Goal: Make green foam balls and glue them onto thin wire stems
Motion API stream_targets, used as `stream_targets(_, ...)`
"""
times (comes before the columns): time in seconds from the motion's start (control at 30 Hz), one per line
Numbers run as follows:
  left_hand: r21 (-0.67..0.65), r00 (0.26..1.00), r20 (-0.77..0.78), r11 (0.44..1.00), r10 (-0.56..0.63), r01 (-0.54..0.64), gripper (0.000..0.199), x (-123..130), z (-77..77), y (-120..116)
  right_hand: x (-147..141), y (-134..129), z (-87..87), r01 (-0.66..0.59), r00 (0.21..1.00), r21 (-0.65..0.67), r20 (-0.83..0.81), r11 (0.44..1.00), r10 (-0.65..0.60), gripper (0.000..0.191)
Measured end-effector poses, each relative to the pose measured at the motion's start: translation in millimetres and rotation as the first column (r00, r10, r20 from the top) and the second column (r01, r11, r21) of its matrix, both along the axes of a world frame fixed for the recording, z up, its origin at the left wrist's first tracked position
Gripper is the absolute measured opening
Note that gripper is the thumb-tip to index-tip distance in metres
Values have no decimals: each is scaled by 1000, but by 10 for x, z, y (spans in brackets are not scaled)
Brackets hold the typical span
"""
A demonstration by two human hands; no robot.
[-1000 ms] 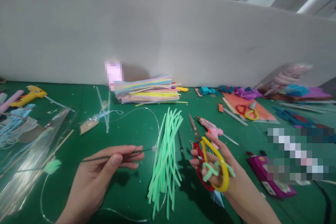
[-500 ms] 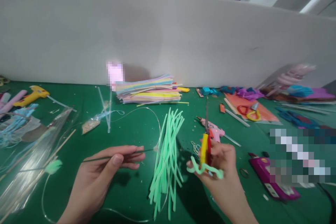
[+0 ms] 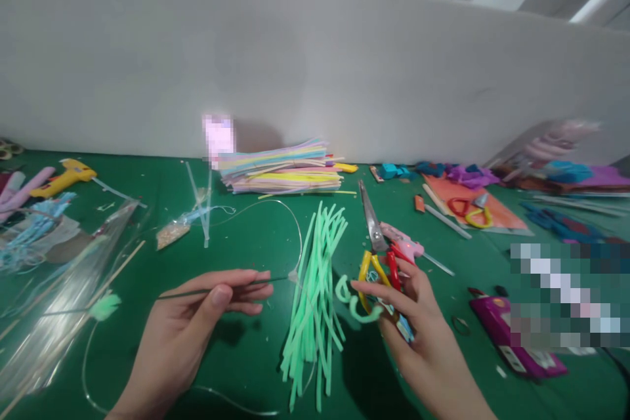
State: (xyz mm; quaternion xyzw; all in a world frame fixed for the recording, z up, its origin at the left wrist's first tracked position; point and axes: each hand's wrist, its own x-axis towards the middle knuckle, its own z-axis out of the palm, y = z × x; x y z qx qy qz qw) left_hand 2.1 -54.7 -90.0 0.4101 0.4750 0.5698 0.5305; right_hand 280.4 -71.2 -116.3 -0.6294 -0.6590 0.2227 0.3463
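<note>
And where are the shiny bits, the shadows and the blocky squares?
Head view: glare streaks the clear plastic at left; a shadow lies on the green table beside the right hand; blocky squares cover patches against the grey wall and near the purple item.

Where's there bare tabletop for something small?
Bare between the left hand and the mint-green strips, above the clear wire; nearly bare between the right hand and the purple case, save a small dark ring. Crowded far left, around the plastic sheeting, and back right, around the orange sheet.
</note>
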Motion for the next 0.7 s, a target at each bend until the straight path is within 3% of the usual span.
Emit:
stream_targets(0.13, 13, 998, 63, 1000, -15, 14, 15, 6, 8, -34, -9, -6, 65, 95, 993, 170, 48, 981, -104, 38)
stream_targets(0.2, 29, 995, 91, 999, -39, 37, 14, 10, 25, -55, -35, 10, 79, 240, 969, 231, -106, 943, -221, 46)
stream_targets(0.27, 39, 990, 127, 998, -58, 53, 13, 13, 43, -74, -76, 12, 84, 338, 892, 133, -360, 932, -272, 55)
stream_targets(0.33, 46, 986, 155, 997, -65, 59, 12, 14, 58, -90, -141, -6, 76, 192, 786, -59, -588, 980, -190, 56)
stream_targets(0.4, 69, 985, 161, 996, -65, 55, 10, 14, 69, -103, -239, -35, 40, -128, 636, -202, -768, 971, -76, 55)
stream_targets(0.47, 101, 987, 150, 994, -59, 44, 10, 13, 78, -118, -363, -67, -35, -409, 453, -287, -888, 866, -80, 54)
stream_targets(0.53, 130, 991, 122, 991, -48, 32, 11, 14, 93, -131, -484, -108, -146, -592, 327, -323, -934, 738, -146, 50)
stream_targets(0.6, 160, 995, 85, 987, -42, 28, 11, 13, 119, -143, -570, -165, -269, -698, 280, -293, -952, 653, -128, 49)
stream_targets(0.63, 177, 997, 65, 984, -42, 30, 11, 12, 135, -147, -594, -194, -325, -720, 283, -272, -955, 638, -87, 50)
stream_targets(0.7, 214, 999, 24, 976, -47, 41, 11, 6, 170, -155, -607, -235, -412, -671, 398, -276, -917, 688, 19, 53)
